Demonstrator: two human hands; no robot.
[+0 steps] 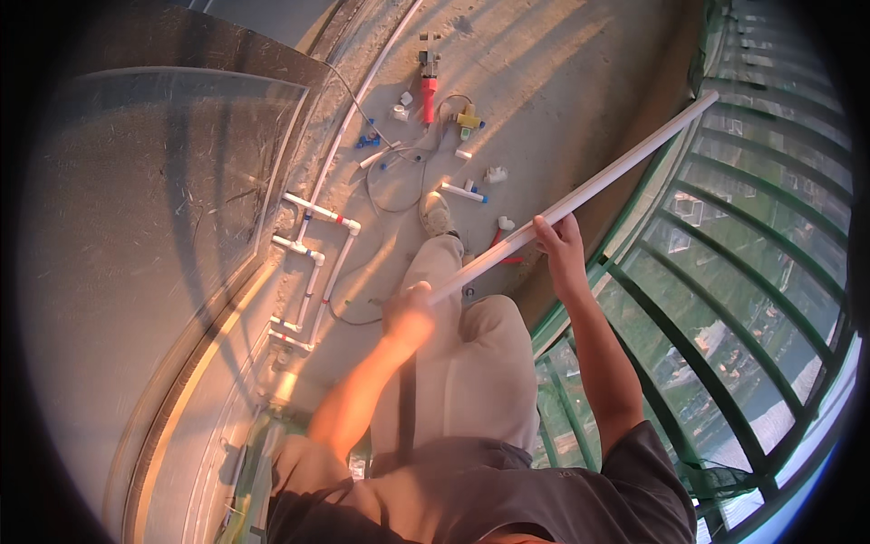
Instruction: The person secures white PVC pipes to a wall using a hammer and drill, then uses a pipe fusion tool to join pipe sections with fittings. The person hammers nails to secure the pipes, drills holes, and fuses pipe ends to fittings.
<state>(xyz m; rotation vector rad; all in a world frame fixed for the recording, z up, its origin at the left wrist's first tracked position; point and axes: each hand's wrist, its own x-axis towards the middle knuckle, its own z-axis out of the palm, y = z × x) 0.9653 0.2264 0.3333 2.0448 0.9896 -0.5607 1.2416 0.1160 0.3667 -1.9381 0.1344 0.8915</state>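
Both hands grip one long white plastic pipe (pixel 580 195): our right hand (pixel 559 243) wraps its middle, our left hand (pixel 408 313), blurred, closes on the near end. Its far end points to 2 o'clock, out over the green railing (pixel 652 299); we judge a slip could send it over. Fittings (pixel 494 174) and the red tool (pixel 428 91) crowd the concrete floor (pixel 544 72) at 12 o'clock, and the assembled pipework (pixel 313 263) lies at 10, leaving a narrow lane.

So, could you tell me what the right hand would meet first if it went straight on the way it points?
Probably the concrete floor: the right hand, gripping the long white pipe, points up-frame, with the small white fitting just left.
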